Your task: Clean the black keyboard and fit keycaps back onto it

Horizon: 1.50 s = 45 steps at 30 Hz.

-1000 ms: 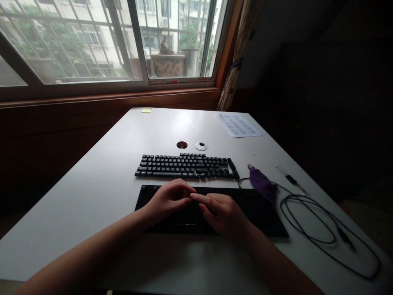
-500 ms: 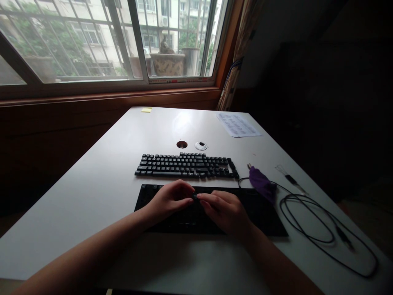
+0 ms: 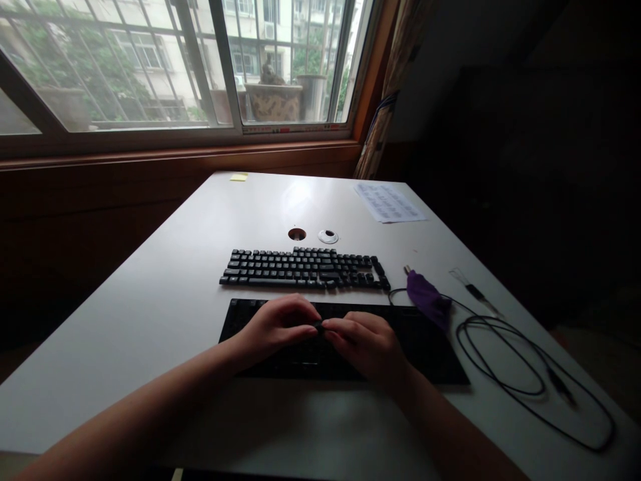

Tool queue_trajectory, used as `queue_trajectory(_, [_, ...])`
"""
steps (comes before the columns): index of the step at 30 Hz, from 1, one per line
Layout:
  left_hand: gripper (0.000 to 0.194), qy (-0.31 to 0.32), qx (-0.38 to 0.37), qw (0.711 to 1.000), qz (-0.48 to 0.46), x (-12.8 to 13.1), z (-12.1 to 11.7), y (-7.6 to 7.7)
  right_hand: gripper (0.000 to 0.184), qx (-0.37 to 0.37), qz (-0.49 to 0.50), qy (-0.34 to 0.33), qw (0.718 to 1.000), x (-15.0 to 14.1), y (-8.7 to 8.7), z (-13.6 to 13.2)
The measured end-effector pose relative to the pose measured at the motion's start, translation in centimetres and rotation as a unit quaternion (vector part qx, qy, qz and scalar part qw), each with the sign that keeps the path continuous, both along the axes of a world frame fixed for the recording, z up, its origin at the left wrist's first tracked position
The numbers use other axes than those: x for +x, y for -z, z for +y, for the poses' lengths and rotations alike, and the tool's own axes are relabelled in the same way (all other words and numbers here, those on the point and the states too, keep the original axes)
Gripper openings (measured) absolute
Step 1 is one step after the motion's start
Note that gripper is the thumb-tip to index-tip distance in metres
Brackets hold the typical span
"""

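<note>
Between the fingertips of both hands is a small black keycap (image 3: 319, 327), partly covered by the fingers. My left hand (image 3: 281, 325) pinches it from the left with thumb and forefinger. From the right, the closed fingers of my right hand (image 3: 369, 342) grip its other side. Both hands are over a black keyboard base (image 3: 420, 351), which shows several keycaps along its upper left edge; the hands hide much of its middle. Just beyond it, loose black keycaps (image 3: 280, 267) lie in rows in the layout of a keyboard.
Right of the base lie a purple cloth (image 3: 424, 297), a coiled black cable (image 3: 515, 394) and a wire keycap puller (image 3: 475, 291). Farther back on the white table (image 3: 165, 267) are a round hole (image 3: 297, 234), its white cover ring (image 3: 328, 236), printed sheets (image 3: 390, 203) and yellow sticky notes (image 3: 239, 177).
The keycap has turned slightly and sits a little lower between my fingertips. My left fingertips have closed nearer to the right hand's. The things on the table stay put.
</note>
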<state>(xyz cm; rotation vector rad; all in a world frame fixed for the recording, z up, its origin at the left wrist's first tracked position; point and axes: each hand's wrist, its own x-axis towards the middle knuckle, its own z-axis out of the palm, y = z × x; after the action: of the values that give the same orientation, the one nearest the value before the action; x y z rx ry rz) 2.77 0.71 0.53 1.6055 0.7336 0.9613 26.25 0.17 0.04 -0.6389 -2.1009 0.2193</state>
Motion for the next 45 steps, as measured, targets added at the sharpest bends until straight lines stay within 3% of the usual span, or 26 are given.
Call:
queue_trajectory(4, [0.032,-0.009,-0.064,0.997,-0.05,0.13,-0.3,0.54,0.012,0.005,0.0,0.003,1.0,0.07,0.28,0.01])
queue_trajectory(8, [0.032,-0.007,-0.071,0.993,-0.093,0.28,-0.52,0.7,0.012,0.013,0.002,0.003,1.0,0.04,0.2,-0.04])
queue_trajectory(16, [0.026,-0.028,-0.019,0.999,-0.032,0.26,-0.92,0.03,0.022,-0.025,0.004,-0.015,1.0,0.15,0.37,-0.15])
queue_trajectory(26, [0.028,-0.033,0.022,0.999,-0.038,0.11,-0.69,0.87,0.029,-0.036,-0.014,-0.046,0.998,0.3,0.89,-0.02])
queue_trajectory(45, [0.027,-0.058,0.197,0.979,-0.015,0.39,-0.47,0.68,0.019,-0.034,0.016,-0.038,0.999,0.02,0.47,0.01])
